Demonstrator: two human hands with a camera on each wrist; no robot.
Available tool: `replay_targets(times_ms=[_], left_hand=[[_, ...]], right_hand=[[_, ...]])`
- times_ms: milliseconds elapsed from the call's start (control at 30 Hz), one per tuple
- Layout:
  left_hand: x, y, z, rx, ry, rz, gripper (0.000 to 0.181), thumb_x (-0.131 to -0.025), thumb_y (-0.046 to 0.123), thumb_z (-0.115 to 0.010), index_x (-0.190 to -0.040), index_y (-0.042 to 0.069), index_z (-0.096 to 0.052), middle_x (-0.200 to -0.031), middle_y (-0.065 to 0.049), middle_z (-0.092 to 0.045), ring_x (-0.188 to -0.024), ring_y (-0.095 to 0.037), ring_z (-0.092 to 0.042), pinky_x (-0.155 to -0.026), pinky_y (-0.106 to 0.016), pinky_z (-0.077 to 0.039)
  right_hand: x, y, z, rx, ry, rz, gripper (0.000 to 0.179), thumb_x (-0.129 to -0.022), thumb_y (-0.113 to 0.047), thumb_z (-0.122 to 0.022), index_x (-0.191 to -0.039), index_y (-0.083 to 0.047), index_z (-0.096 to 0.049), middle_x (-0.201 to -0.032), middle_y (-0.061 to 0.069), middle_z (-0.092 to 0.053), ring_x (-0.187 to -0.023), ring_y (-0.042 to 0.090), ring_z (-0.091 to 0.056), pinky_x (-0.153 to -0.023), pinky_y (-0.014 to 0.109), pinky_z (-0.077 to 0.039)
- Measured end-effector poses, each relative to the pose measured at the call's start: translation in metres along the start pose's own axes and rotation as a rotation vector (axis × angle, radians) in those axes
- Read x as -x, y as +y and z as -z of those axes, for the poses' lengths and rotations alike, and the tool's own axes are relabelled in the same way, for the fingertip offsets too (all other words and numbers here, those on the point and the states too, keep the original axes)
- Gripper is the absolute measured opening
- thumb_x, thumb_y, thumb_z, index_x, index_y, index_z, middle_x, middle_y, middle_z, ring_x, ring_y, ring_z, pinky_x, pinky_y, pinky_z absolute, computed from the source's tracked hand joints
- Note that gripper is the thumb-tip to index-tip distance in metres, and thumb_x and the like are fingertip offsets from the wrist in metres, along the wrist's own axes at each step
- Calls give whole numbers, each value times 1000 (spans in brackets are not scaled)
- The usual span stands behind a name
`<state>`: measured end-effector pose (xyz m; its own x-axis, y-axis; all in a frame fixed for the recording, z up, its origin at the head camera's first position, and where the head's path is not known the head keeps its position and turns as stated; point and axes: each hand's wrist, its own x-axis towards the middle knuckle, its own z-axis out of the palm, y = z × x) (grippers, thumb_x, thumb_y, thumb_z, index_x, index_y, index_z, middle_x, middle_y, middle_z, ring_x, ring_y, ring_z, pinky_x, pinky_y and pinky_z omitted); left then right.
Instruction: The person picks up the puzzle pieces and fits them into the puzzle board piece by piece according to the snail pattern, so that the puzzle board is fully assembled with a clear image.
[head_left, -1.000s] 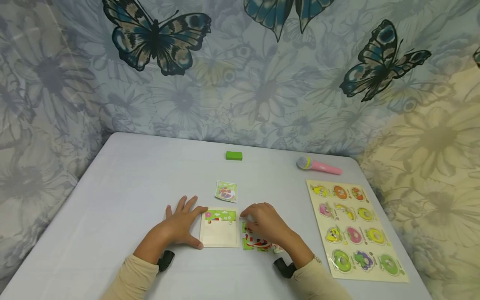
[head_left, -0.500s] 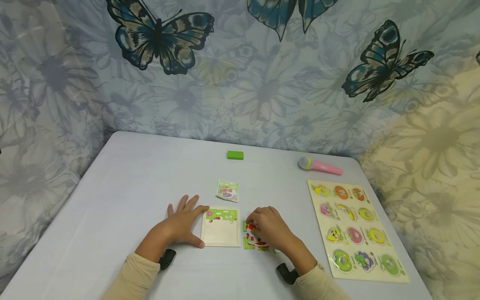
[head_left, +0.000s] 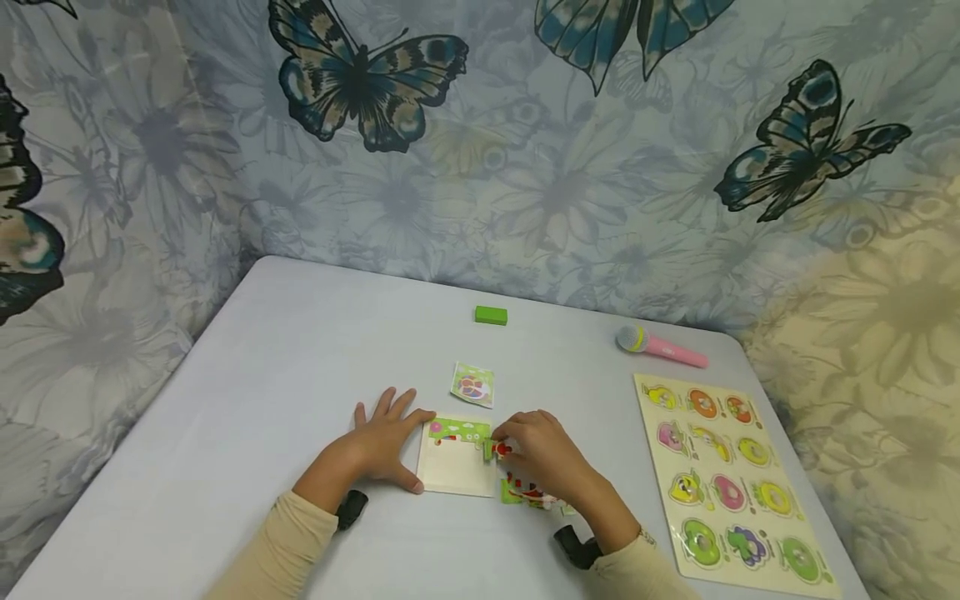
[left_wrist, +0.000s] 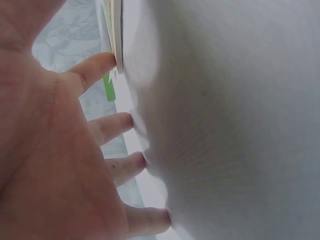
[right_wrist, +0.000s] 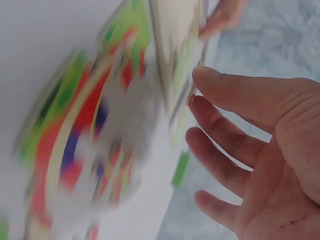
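Observation:
A square wooden puzzle board lies on the table, with a green patterned strip of pieces along its top. My left hand is spread flat at its left side, index finger and thumb touching the edge; in the left wrist view one fingertip meets the board's rim. Between thumb and index finger, my right hand pinches a green and red puzzle piece over the board's right edge. Loose puzzle pieces lie beneath that hand, partly hidden; they look blurred in the right wrist view.
Behind the board lies a small picture card. Farther back sits a green block. A pink toy microphone lies at the back right, and a large fruit puzzle board covers the right side of the table.
My right hand has taken a puzzle piece from the loose ones and moved it left to the board's edge. The left hand keeps its place on the board. The head view has shifted somewhat.

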<state>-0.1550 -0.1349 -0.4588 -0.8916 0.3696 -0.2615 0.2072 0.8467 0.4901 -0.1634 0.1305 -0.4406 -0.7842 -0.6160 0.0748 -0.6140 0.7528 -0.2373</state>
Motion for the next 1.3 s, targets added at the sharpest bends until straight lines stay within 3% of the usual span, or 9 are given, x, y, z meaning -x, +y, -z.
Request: replay_targets(times_ms=[167,367,633,800,1000,1300], left_hand=[[-3,1,-3,-10,-6,-5,99,-59,45,-91,-144,24,-44,-161,-16,-15,-147,-45,-2,-104,-77,-6],[-6,4,-4,-31,-7,-16,98,-61,46,-90,-144,24,-43,-161,-16,-16,-147,-44,-4,-105,-77,-8],[-5,7,-2,-33,-16,-12,99,-60,46,-90,-144,24,-43,-161,-16,-16,-147,-44,-3,-105,-77,-7],[-5,7,-1,-47,-15,-11,99,-60,46,-90,-144,25,-43,-161,-15,-16,-147,-44,-4,-105,-77,-8],[-6,8,0,-45,-21,-11,99,-60,46,-90,-144,25,-43,-161,-16,-16,-147,-44,-3,-104,-77,-8],[-2,2,-1,-40,-9,3,99,-60,46,-90,-144,24,-43,-161,-16,-16,-147,-45,-3,-104,-78,-7]], right_hand=[[-15,-20,-10,69,-27,77,28,-77,-13,-81,-105,-15,-74,-101,-4,-70,-101,17,-62,-99,43,-43],[-25,-34,-22,70,-21,83,27,-80,-13,-79,-106,-19,-74,-102,-4,-69,-105,19,-61,-104,49,-40],[-29,-39,-29,98,16,109,20,-82,-18,-78,-102,-21,-76,-97,-5,-69,-101,17,-61,-100,41,-43],[-31,-42,-31,151,40,105,20,-83,-19,-77,-102,-22,-76,-95,-6,-67,-101,18,-60,-104,47,-41],[-33,-44,-33,223,71,123,19,-83,-18,-77,-100,-24,-77,-92,-7,-65,-98,17,-60,-103,47,-42],[-35,-49,-30,209,2,109,25,-82,-14,-76,-104,-24,-76,-102,-6,-71,-106,19,-61,-104,51,-40]])
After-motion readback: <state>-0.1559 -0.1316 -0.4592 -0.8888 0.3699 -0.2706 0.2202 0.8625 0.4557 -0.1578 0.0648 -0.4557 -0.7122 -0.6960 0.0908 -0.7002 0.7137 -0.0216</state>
